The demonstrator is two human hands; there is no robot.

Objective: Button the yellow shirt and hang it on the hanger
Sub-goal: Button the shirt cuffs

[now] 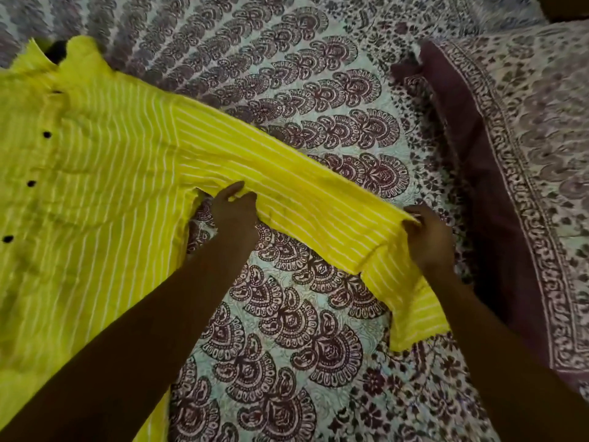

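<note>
The yellow shirt with thin white stripes lies flat on the bed at the left, its front up and a row of black buttons running down near the left edge. One long sleeve stretches out to the right. My left hand pinches the sleeve's lower edge near the armpit. My right hand grips the sleeve close to the cuff, which hangs down toward me. A dark shape shows at the collar; I cannot tell what it is. No hanger is clearly visible.
A patterned bedsheet in pale blue and maroon covers the bed. A pillow with a maroon border lies at the right, close to my right hand.
</note>
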